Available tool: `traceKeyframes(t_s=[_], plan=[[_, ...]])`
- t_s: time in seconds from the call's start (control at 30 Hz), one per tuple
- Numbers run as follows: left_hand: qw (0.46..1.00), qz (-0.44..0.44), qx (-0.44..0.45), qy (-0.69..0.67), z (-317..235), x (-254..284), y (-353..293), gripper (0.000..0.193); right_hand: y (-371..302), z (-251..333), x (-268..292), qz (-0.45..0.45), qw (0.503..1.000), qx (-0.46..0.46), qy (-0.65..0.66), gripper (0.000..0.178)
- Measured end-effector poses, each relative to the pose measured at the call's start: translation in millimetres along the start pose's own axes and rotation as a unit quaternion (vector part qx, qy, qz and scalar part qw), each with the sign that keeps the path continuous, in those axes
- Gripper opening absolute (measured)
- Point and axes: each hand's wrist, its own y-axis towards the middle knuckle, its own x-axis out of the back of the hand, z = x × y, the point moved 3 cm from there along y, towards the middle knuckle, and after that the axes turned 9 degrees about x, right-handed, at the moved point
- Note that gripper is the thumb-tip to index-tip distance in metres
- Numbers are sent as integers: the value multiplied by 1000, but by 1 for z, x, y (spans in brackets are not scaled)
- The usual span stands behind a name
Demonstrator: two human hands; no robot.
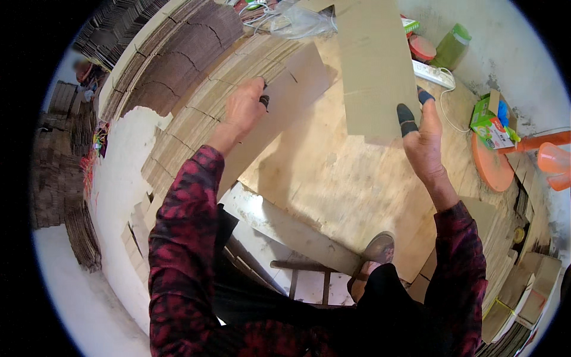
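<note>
My right hand (423,140), with dark covers on its thumb and a finger, grips the right edge of a long flat cardboard sheet (376,68). That sheet stretches away from me above the wooden tabletop (309,169). On the left, my left hand (245,110) is closed at the edge of another cardboard sheet (297,89), and a dark cover shows on one of its fingers. This second sheet lies along a row of stacked cardboard pieces (193,116). The left fingertips are partly hidden.
Darker cardboard stacks (184,56) stand at the far left. Along the right wall are a white power strip (433,74), a green jar (452,46), a green-and-white box (492,122) and an orange round lid (492,163). A plastic bag (303,24) lies at the back.
</note>
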Motion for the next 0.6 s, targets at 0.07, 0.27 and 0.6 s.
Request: traceKeyframes(t_s=[0.07, 0.27, 0.6], plan=[[994, 101, 2, -27, 11, -10, 1, 16, 4, 4, -11, 1, 998, -39, 59, 41], [981, 164, -47, -93, -10, -28, -23, 16, 15, 36, -30, 69, 998, 7, 13, 69], [982, 152, -108, 8, -85, -35, -49, 22, -1, 54, -4, 98, 993, 7, -64, 82]])
